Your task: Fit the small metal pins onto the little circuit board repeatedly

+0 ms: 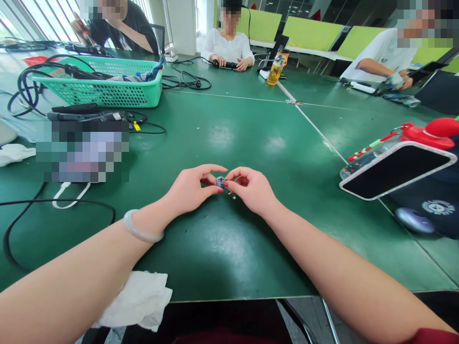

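My left hand (pixel 191 188) and my right hand (pixel 251 188) meet over the middle of the green table (pixel 229 248). Both pinch one small grey-blue part (pixel 220 181) between thumb and fingertips. A thin metal pin sticks out below the part toward my right hand. The part is too small to name. A pale bangle (pixel 141 228) circles my left wrist. Both forearms rest low over the table's near edge.
A white tissue (pixel 138 298) lies under my left forearm. A phone (pixel 394 171) leans on a red-lidded bottle (pixel 426 134) at right. A green basket (pixel 100 83) of cables, loose black cables (pixel 53 205) and a drink bottle (pixel 275 70) sit farther off. Three people sit across.
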The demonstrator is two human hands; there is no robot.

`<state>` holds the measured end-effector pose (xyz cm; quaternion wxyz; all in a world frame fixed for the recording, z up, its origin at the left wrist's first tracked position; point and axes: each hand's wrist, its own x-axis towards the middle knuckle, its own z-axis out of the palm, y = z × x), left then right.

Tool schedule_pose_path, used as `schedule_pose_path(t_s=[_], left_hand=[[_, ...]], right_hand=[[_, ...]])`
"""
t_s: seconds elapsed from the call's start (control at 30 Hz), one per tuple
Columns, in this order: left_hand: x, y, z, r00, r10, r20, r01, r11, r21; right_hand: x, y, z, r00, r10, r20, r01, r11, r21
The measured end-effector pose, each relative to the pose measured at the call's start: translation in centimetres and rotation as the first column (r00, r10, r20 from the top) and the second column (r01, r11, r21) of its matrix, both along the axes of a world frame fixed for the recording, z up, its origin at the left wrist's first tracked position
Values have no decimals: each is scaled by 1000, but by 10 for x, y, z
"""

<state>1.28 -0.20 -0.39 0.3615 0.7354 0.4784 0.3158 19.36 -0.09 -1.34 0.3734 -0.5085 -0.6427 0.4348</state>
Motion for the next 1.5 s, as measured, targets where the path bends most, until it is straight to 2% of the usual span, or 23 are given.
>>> schedule_pose_path(t_s=[0.13,0.5,0.8,0.93,1.0,1.17,1.33,1.5], left_hand=[[0,1,-1,1000,-22,17,22,1000,-14],[0,-3,3,998,-61,-1,61,998,27],[-1,-3,2,993,-120,-11,120,992,35],[0,-2,2,996,-68,-58,71,996,45],[-1,-1,0,996,-33,-81,36,999,38],[-2,3,-4,994,63,-93,-60,998,34],[-5,8,-9,993,90,-76,-92,995,-24],[-7,11,-10,985,129,-114,-131,991,-11]], right_hand=[[2,-1,2,997,-12,83,7,998,59],[2,-5,5,991,36,130,-53,990,130],[8,-3,7,954,67,291,-142,959,247],[17,3,8,922,-7,387,-110,954,280],[22,5,8,888,-32,459,-90,966,242],[22,6,4,829,39,559,-107,990,89],[17,7,-1,803,57,594,-169,976,135],[14,7,1,744,116,658,-261,957,127]])
